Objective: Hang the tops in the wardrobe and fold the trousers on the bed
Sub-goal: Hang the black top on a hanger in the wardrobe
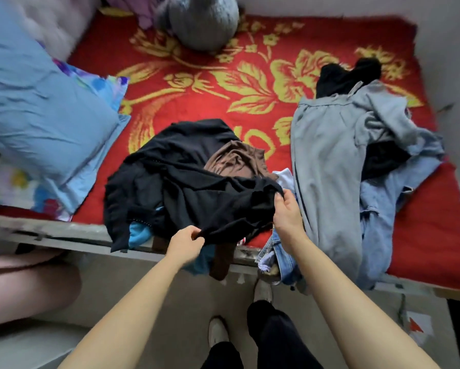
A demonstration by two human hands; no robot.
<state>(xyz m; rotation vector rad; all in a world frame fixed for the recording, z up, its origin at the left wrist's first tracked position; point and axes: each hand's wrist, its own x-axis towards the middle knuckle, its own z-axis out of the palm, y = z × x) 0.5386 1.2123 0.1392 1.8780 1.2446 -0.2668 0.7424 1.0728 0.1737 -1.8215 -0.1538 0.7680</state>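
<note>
1. Presently, a black garment (191, 177) is being pinched along its near edge by both hands. A fold close to the edge of the bed (431, 230) is being gripped by the left hand (187, 242). A bunched corner further in is being clutched by the right hand (287, 211).
2. The two grips are being held apart, probably so that the cloth is being spread and its shape read. Whether it is a top or trousers cannot be told from here.
3. The garment is being carried by a mixed heap at the near side of the bed. It is lying partly over a brown garment (236, 158), and a teal piece (138, 234) is showing beneath it.
4. Blue jeans (279, 251) are being supported by the bed edge, draped just beside the right hand and touching the heap.
5. A grey garment (327, 155) and pale denim jeans (399, 198) are being held in a separate lot to the right, seemingly awaiting sorting.
6. No wardrobe is being shown, so hanging is judged not yet begun.
7. A blue pillow (37, 115) is being rested at the left, apart from the heap.
</note>
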